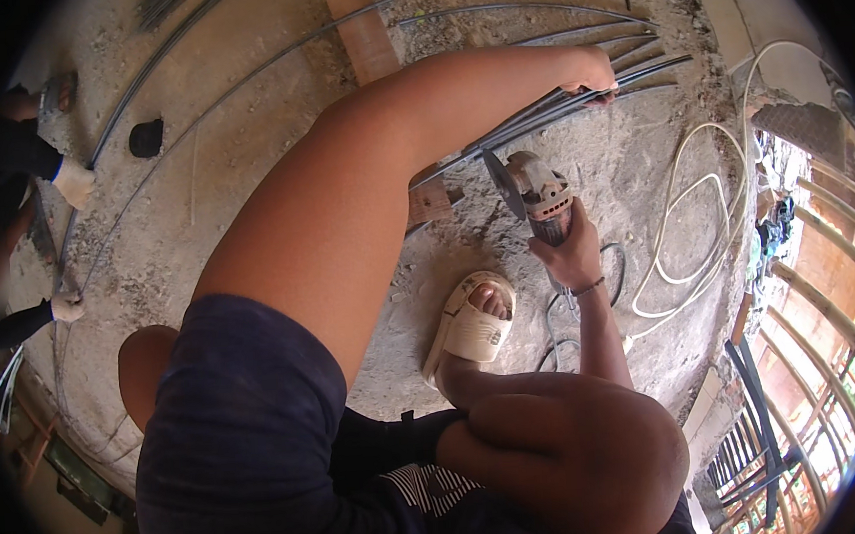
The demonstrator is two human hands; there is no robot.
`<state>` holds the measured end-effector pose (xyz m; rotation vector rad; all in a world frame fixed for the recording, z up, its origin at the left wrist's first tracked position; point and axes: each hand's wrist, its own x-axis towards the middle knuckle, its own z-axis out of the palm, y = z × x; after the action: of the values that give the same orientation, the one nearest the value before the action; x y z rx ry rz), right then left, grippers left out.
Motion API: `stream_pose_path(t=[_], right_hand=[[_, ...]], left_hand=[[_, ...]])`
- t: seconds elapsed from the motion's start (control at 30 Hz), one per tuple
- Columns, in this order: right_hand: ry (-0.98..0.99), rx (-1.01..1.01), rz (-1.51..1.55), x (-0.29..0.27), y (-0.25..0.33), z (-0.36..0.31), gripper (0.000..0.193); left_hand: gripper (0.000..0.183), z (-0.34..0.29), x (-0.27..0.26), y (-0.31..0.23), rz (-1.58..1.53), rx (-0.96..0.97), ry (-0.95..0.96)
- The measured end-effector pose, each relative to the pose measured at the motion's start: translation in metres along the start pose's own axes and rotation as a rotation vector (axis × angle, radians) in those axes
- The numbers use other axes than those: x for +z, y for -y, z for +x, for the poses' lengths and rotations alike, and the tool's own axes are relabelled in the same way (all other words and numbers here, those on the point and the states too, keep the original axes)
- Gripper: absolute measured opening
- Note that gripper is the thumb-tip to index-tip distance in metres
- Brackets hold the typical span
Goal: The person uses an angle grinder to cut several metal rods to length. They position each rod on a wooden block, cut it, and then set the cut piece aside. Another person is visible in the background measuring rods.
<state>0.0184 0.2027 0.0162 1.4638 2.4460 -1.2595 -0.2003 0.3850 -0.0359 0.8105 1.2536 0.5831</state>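
- So, the left hand (589, 69), in the upper right of the frame, is curled tight around a bunch of thin dark rods (526, 124).
- The rods lean up to the right, from near the middle of the frame to the upper right.
- The right hand (573, 248), right of the middle, is wrapped around a grinder (547, 196).
- The grinder has a round, dark disc (505, 186). Its top edge is right by the rods, but I cannot tell if they touch.
- A brown board (430, 204) is under the rods, near the middle.
- A foot in a cream sandal (477, 330) is on the dusty floor, below the grinder.
- A pale cord (658, 265) lies in big loops on the right.
- Another person's gloved hand (74, 182) is at a long rod (107, 143) in the upper left.
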Motion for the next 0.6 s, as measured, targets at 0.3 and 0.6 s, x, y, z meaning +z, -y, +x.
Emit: stream_pose_path(t=[0.3,0.6], right_hand=[[-0.003,-0.006,-0.034,0.0007,-0.0001,0.0039,0.057],[0.043,0.042,-0.016,-0.0013,0.0034,0.0058,0.057]], left_hand=[[0.033,-0.0028,-0.0012,-0.003,0.005,-0.022,-0.014],[0.032,-0.0051,-0.0007,-0.0031,0.0,-0.008,-0.026]])
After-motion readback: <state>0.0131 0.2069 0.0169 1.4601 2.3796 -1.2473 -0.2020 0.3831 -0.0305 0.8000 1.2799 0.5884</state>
